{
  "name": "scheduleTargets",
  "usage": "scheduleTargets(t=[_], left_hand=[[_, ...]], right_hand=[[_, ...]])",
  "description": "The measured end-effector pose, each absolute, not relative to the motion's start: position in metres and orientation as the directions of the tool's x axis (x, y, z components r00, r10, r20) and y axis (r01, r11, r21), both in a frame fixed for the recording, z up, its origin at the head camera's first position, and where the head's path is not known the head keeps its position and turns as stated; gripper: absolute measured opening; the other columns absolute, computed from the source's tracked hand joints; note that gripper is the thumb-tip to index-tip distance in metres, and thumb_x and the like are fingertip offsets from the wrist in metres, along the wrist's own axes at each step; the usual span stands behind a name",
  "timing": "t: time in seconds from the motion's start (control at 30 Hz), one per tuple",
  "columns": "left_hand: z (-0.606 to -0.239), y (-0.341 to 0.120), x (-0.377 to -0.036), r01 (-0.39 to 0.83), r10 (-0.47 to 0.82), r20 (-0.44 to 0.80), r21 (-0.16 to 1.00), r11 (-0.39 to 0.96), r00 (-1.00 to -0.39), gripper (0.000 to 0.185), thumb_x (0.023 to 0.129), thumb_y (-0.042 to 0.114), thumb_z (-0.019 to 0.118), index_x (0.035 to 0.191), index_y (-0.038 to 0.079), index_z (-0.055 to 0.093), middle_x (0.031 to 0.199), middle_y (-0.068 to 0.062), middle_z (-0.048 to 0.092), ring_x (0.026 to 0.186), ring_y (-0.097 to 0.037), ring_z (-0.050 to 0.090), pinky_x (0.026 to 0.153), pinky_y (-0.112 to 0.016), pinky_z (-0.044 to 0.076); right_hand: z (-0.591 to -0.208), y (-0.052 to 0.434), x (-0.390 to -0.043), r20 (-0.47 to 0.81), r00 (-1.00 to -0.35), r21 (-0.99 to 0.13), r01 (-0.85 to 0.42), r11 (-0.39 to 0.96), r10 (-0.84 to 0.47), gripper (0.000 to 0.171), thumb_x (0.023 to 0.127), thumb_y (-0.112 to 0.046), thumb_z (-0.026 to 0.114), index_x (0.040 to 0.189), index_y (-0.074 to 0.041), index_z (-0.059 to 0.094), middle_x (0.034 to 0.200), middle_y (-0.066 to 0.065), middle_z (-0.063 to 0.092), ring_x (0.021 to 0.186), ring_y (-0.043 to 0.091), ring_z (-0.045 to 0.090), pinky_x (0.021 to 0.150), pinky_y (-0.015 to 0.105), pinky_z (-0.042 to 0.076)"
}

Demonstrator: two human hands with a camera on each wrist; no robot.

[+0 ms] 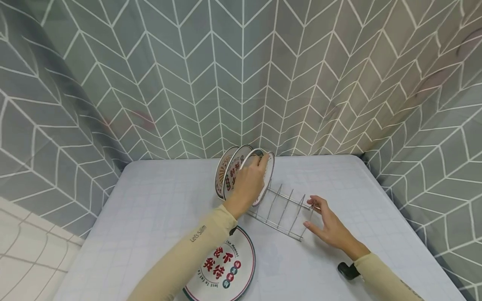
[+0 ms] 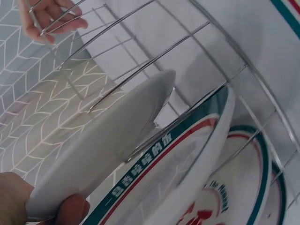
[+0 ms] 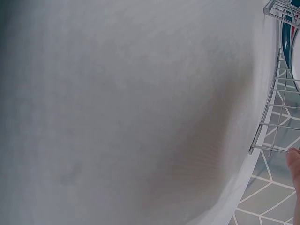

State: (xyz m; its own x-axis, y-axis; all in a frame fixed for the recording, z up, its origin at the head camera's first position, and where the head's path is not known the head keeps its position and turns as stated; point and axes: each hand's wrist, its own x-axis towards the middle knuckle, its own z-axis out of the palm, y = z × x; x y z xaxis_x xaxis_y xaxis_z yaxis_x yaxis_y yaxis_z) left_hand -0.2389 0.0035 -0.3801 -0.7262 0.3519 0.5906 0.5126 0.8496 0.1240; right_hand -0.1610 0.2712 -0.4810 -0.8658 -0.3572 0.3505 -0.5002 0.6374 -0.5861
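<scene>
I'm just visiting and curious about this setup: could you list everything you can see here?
plates in rack: three, white with red and green print, upright at the rack's far end
flat plate: one, same print, lying on the table's near edge
wire rack: one, silver, mid-table
table: one, pale covering
tiled backdrop: grey-green chevron pattern, behind and at both sides
black object: one, by the right wrist, unclear what
left hand: grips the nearest upright plate's rim
right hand: fingers straight, touching the rack's near end
</scene>
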Motion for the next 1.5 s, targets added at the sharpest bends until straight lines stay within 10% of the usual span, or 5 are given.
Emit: scheduleTargets(t=[0.93, 1.5], left_hand=[[-0.398, 0.008, -0.23, 0.423, 0.289, 0.576, 0.109, 0.9, -0.764, 0.054, 0.083, 0.0, 0.061, 0.132, 0.004, 0.037, 0.112, -0.016, 0.053, 0.039, -0.009, 0.045, 0.033, -0.016, 0.031], [-0.406, 0.005, -0.221, 0.389, 0.308, 0.588, 0.014, 0.921, -0.748, 0.052, 0.08, -0.006, 0.062, 0.126, 0.001, 0.038, 0.087, -0.01, 0.052, 0.036, -0.007, 0.042, 0.031, -0.015, 0.03]], right_hand=[[-0.482, 0.273, -0.162, 0.379, -0.854, -0.586, -0.52, 0.622, -0.357, 0.074, 0.081, -0.012, 0.072, 0.138, 0.0, 0.026, 0.127, 0.018, 0.047, 0.118, 0.033, 0.047, 0.1, 0.007, 0.029], [-0.48, 0.271, -0.161, 0.362, -0.867, -0.595, -0.499, 0.631, -0.344, 0.074, 0.081, -0.012, 0.071, 0.137, 0.002, 0.026, 0.127, 0.018, 0.047, 0.119, 0.033, 0.047, 0.101, 0.009, 0.029]])
